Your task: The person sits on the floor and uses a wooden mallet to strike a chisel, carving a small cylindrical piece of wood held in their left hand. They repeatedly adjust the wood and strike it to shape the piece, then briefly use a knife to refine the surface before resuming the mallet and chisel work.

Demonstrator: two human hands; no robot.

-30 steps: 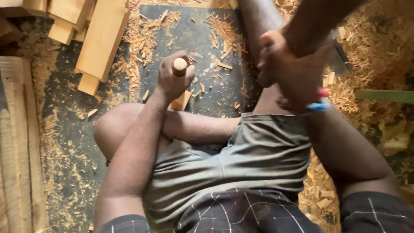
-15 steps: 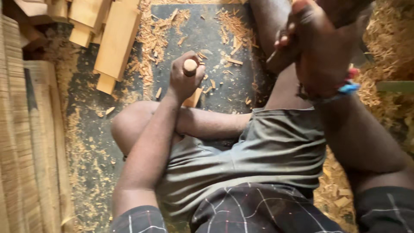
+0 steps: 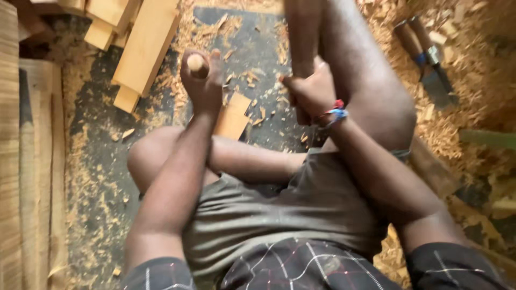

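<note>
- The left hand (image 3: 203, 80) is clenched around a round wooden handle (image 3: 196, 64), whose pale butt end shows above the fist; the tool's working end is hidden below the hand, so its kind cannot be told.
- The small wooden board (image 3: 233, 116) lies on the dark mat (image 3: 252, 37) just under and beside that fist, close to the folded left knee (image 3: 148, 158). If the tool slips off the board, it could run toward the leg.
- The right hand (image 3: 310, 91) is closed around a dark upright piece (image 3: 301, 37) that is blurred; what it is cannot be told. A swing that misses could land on the left fist, which sits near.
- The board rests loose on the mat among wood shavings (image 3: 188, 32), with nothing seen pinning it, so it may skid or turn under force.
- Two chisels (image 3: 427, 56) lie bare on the shavings by the right leg (image 3: 365, 80); a shifted leg could meet their edges.
</note>
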